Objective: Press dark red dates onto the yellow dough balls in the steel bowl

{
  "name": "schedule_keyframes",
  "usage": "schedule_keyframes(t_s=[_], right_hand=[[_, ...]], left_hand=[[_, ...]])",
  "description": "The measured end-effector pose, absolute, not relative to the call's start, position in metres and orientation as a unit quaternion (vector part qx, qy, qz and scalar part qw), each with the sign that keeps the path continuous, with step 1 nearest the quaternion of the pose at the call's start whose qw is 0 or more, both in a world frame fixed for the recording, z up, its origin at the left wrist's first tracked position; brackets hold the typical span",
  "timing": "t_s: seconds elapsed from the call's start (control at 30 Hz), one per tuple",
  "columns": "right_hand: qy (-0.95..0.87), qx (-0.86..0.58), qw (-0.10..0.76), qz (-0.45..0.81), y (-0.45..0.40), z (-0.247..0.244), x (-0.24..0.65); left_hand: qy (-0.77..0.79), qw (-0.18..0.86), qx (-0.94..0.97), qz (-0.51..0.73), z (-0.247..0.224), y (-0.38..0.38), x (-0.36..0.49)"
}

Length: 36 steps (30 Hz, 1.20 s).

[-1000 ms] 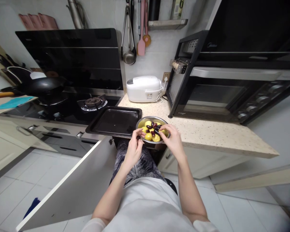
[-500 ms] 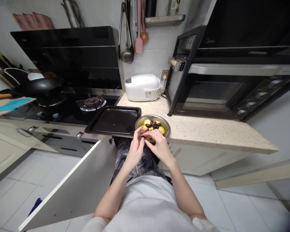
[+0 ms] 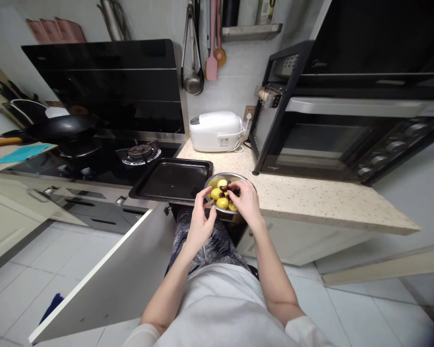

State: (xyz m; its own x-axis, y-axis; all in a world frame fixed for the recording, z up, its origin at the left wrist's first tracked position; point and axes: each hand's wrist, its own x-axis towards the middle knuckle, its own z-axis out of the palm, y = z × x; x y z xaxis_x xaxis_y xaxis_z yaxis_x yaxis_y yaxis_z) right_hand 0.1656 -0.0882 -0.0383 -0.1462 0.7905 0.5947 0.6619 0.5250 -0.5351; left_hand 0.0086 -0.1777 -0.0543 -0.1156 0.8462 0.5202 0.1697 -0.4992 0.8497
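Observation:
A metal bowl [image 3: 253, 184] stands at the front edge of the counter. Inside it lie several yellow, rounded fruits [image 3: 222, 203] and several glossy, dark purple oval fruits [image 3: 223, 188]. My right hand [image 3: 246, 201] reaches over the bowl from the right, its fingertips pinched at a dark oval fruit; the hand covers part of the contents. By the bowl's left front rim is my left hand [image 3: 201, 219], thumb and fingers apart, with nothing seen between them.
A black baking tray [image 3: 171, 180] lies left of the bowl, beside the gas hob [image 3: 140, 152]. Behind stands a white appliance [image 3: 216, 132] with a cord; an oven [image 3: 314, 144] is at right. An open cabinet door [image 3: 112, 274] juts out at lower left.
My right hand has moved away from my left hand, up and rightward over the dark fruits in the bowl. The left hand's fingers have spread, and more yellow fruits show.

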Motion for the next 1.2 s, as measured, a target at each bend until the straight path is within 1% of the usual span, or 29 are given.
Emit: schedule_keyframes(t_s=[0.2, 0.37, 0.47, 0.6, 0.7, 0.93, 1.2], right_hand=[[-0.776, -0.495, 0.387, 0.056, -0.078, -0.046, 0.160], [-0.778, -0.498, 0.377, 0.064, -0.075, -0.047, 0.158], [-0.762, -0.493, 0.413, 0.073, -0.079, -0.044, 0.163], [-0.712, -0.472, 0.515, 0.066, -0.097, -0.044, 0.179], [-0.679, -0.470, 0.563, 0.038, -0.117, -0.051, 0.195], [-0.655, -0.483, 0.581, 0.001, -0.150, -0.074, 0.214], [-0.665, -0.456, 0.592, 0.002, -0.155, -0.081, 0.206]], left_hand=[[0.425, 0.240, 0.625, 0.609, -0.053, -0.177, 0.008], [0.425, 0.236, 0.629, 0.607, -0.052, -0.177, 0.008], [0.428, 0.236, 0.629, 0.605, -0.052, -0.177, 0.008], [0.433, 0.234, 0.631, 0.600, -0.052, -0.177, 0.007], [0.433, 0.227, 0.634, 0.598, -0.053, -0.177, 0.007], [0.432, 0.200, 0.671, 0.569, -0.056, -0.175, 0.012], [0.448, 0.149, 0.725, 0.502, -0.052, -0.165, 0.012]])
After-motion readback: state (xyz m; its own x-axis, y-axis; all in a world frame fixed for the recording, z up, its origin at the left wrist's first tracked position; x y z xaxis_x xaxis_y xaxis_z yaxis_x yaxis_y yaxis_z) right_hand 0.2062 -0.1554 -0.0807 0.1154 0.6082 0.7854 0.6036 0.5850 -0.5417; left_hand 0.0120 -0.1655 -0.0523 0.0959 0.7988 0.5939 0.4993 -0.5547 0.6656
